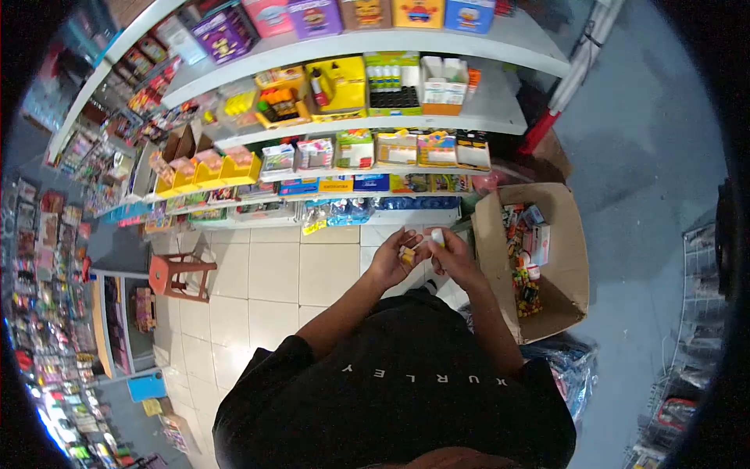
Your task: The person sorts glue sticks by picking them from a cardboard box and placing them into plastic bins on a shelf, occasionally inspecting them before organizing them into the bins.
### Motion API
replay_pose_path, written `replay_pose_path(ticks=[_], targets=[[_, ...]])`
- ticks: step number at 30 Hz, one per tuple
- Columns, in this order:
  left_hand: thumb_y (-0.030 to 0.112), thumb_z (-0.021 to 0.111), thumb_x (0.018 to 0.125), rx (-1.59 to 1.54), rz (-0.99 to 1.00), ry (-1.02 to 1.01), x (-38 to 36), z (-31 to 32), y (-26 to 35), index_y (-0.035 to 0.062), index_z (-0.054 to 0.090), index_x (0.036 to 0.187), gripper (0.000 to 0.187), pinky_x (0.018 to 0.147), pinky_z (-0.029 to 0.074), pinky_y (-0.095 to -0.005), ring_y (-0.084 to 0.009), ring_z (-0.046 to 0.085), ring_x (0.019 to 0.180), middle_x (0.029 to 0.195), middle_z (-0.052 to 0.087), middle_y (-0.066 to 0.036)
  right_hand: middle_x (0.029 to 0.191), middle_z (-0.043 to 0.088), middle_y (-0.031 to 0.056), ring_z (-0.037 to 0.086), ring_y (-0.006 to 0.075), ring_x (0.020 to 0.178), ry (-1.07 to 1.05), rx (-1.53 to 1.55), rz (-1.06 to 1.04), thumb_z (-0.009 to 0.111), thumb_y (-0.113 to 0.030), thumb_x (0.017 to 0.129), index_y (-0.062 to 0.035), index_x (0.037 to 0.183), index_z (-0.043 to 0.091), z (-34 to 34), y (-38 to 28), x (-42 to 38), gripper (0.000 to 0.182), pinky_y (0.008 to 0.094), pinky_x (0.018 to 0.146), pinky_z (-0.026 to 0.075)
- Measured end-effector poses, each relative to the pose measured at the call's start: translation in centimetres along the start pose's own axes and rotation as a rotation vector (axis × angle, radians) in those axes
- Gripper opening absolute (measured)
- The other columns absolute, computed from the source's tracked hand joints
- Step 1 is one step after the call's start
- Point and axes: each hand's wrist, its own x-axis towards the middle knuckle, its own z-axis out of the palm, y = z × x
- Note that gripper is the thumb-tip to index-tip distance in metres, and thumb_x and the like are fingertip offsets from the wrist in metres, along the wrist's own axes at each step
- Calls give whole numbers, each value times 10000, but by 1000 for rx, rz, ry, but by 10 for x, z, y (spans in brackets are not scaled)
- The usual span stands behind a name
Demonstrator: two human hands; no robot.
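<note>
Your right hand (455, 256) holds a white piece (437, 236); your left hand (392, 259), a yellow item (407, 255).
Your right thumb and finger pinch the white piece, its long axis seemingly pointing away from you; your left fingers curl round the yellow item just beside it, how tightly I cannot tell. The box (566, 215) stands open to your right, nearer that hand; shelves (484, 117) rise ahead.

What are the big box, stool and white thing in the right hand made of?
Box: cardboard, matte, from its brown walls and folded flap. Stool: probably plastic, smooth-looking, from its even orange-red seat. White thing: maybe smooth plastic, being bright and plain; too small to tell.
</note>
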Motion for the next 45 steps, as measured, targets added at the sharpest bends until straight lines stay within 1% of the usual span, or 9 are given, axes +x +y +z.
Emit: replay_pose_path(ticks=[4, 8, 11, 16, 20, 23, 29, 39, 45], targets=[[278, 503, 1001, -208, 82, -51, -31, -33, 27, 28, 562, 1031, 259, 924, 515, -387, -266, 588, 976, 988, 597, -96, 935, 608, 91, 588, 207, 759, -68, 714, 52, 433, -280, 1026, -64, 1305, 507, 37, 3, 17, 361, 367, 694, 503], [298, 559, 967, -147, 115, 80, -63, -51, 50, 127, 627, 926, 188, 628, 476, -291, -161, 576, 702, 776, 602, 9, 961, 637, 126, 617, 250, 858, -165, 830, 26, 464, -296, 1005, -63, 1299, 505, 73, -2, 35, 377, 408, 814, 497], [302, 583, 956, -94, 95, -74, -80, -84, 68, 131, 624, 900, 185, 555, 404, -271, -133, 512, 619, 680, 545, 26, 964, 640, 129, 631, 260, 869, -226, 826, 22, 477, -295, 1001, -47, 1291, 504, 102, -4, 46, 382, 407, 834, 496], [313, 622, 935, 185, 195, 53, -127, -86, 84, 96, 597, 955, 220, 467, 290, -274, -107, 372, 508, 571, 325, 37, 1068, 666, 119, 643, 166, 896, -115, 441, -87, 586, -204, 968, 9, 1211, 580, 147, 5, 64, 323, 295, 766, 516], [256, 590, 944, 320, 216, 99, -143, -88, 86, 99, 606, 978, 162, 453, 275, -266, -106, 348, 495, 562, 315, 43, 891, 669, 40, 622, 102, 802, -36, 168, -185, 683, -102, 898, 42, 1044, 659, 167, 0, 65, 207, 241, 719, 492], [239, 660, 904, 300, 214, 74, -143, -89, 87, 66, 608, 961, 190, 462, 295, -278, -118, 378, 489, 560, 335, 35, 917, 665, 38, 621, 115, 800, -50, 47, -302, 649, -85, 921, 24, 1077, 650, 155, 4, 78, 190, 248, 744, 503], [207, 655, 907, 359, 240, 27, -134, -83, 94, 47, 635, 1004, 188, 466, 319, -288, -119, 395, 497, 563, 348, 30, 967, 638, 35, 591, 108, 811, 121, 385, -225, 615, -75, 934, -34, 1162, 605, 121, -44, 94, 232, 267, 728, 505], [279, 601, 970, 562, 265, -94, -93, -13, 141, 32, 646, 1096, 281, 446, 305, -265, -92, 392, 473, 560, 375, 38, 1091, 644, 114, 622, 166, 961, -31, 365, -321, 547, -14, 941, -12, 1236, 547, 88, -72, 118, 295, 309, 816, 528], [294, 616, 964, 730, 281, -47, -47, 17, 154, 78, 578, 852, 246, 433, 290, -254, -85, 376, 442, 539, 420, 27, 1067, 648, 78, 635, 134, 925, -3, 231, -355, 611, -45, 923, 7, 1220, 587, 53, -76, 141, 302, 282, 817, 541]])
